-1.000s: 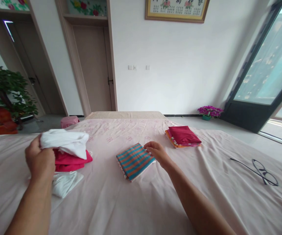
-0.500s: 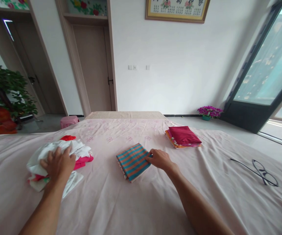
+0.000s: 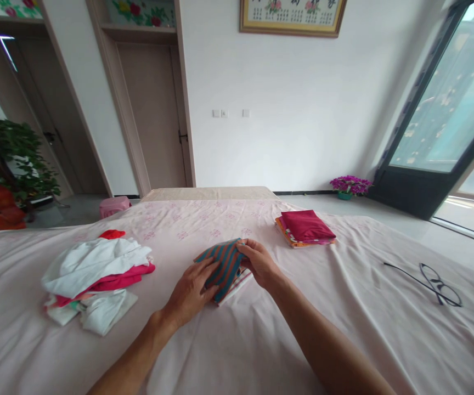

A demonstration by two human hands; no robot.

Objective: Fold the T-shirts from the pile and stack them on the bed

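Near the middle of the bed lies a folded cloth (image 3: 225,269) with blue and orange stripes, its right side lifted and bent up. My right hand (image 3: 257,262) pinches that raised edge between thumb and fingers. Over the cloth's left part rests my left hand (image 3: 193,288), its fingers spread and holding nothing. Beneath the striped layer a whitish cloth with dark red lines (image 3: 239,284) shows; how it joins the upper layer is hidden.
A crumpled pile of white and red cloths (image 3: 97,266) lies at the left. Toward the back right sits a neat folded stack with a dark red top (image 3: 308,226). Black-framed glasses (image 3: 438,285) rest at the right. All lie on a pale pink sheet (image 3: 204,356).
My left hand has left the white pile and moved right onto the striped cloth. My right hand has lifted the cloth's right edge, which lay flat before.
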